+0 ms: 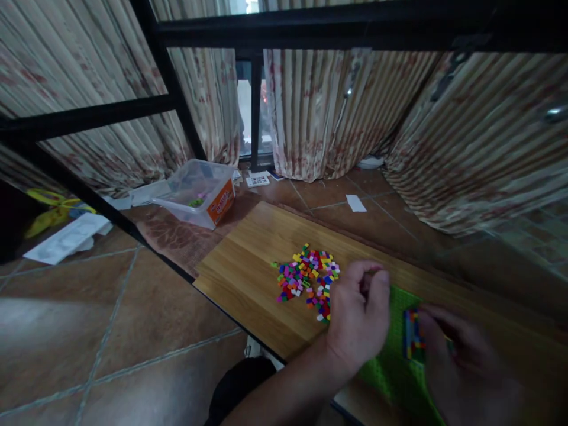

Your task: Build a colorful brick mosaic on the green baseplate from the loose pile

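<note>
My left hand (pixel 358 310) is closed over the wooden board, its fingertips curled in; whatever they may pinch is hidden. To its left lies a loose pile of small colourful toy bricks (pixel 306 275). A green baseplate (pixel 390 370) is partly covered by both hands. On it stands a small block of stacked multicoloured bricks (pixel 412 334), blue on the near-left side. My right hand (pixel 465 367), blurred, has thumb and fingers around the right side of that stack and hides much of it.
A clear plastic box (pixel 190 189) with an orange label and a few bricks inside stands at the board's far left end. Dark metal bars (pixel 173 89) cross in front of striped curtains (pixel 319 112). Papers (pixel 355 203) lie on the tiled floor (pixel 164 313).
</note>
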Demonstrator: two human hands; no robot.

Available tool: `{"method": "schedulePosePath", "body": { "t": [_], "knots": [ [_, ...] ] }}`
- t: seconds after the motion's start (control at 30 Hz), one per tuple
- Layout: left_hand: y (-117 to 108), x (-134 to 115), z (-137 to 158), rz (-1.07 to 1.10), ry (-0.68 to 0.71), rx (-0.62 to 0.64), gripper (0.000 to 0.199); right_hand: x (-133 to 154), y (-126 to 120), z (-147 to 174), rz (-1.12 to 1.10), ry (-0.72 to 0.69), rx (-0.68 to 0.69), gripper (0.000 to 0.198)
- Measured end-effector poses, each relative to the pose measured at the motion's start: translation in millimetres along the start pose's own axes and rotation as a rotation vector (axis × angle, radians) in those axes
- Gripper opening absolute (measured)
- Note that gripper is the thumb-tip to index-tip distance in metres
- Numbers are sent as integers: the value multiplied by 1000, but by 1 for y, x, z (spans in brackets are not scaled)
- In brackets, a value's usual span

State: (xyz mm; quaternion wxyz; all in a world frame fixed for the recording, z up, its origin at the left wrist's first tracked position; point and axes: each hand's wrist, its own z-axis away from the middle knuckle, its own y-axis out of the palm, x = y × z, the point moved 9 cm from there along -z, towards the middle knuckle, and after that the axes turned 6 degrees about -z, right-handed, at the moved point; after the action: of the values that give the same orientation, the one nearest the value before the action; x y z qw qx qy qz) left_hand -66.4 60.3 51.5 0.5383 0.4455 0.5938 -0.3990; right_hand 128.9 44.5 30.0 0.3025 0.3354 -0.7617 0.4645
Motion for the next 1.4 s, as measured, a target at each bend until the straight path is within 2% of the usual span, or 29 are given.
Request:
{"method": "schedulePosePath", "body": {
  "t": [0.07,0.13,0.17,0.27,0.37,0.43,0.57,0.83,1.1,1.27,1.4],
  "knots": [
    [-12,-20,4,-9,126,-6,25,35,43,-19,-73,-118,138,26],
    [-19,-36,10,-16,247,25,27,67,94,-33,-181,-293,359,30],
    [-21,-41,12,-26,292,42,28,76,118,-40,-208,-337,435,32],
    [-26,-48,14,-68,373,37,28,93,181,-52,-67,-504,620,26],
    [-38,-51,10,-71,435,-64,26,98,224,-53,138,-664,760,25],
    [-44,-52,6,-61,451,-106,24,97,239,-51,192,-721,842,26],
    [-45,-49,2,-54,419,-82,23,87,246,-47,229,-698,917,25],
    [-40,-45,1,-60,393,-40,21,87,246,-45,204,-632,942,16],
    [-33,-41,0,-98,371,11,19,71,233,-52,194,-583,1024,19],
    [-24,-37,1,-110,348,53,18,61,222,-55,179,-502,998,17],
    [-18,-37,4,-130,381,82,18,61,218,-54,140,-471,982,16]
  ]
}}
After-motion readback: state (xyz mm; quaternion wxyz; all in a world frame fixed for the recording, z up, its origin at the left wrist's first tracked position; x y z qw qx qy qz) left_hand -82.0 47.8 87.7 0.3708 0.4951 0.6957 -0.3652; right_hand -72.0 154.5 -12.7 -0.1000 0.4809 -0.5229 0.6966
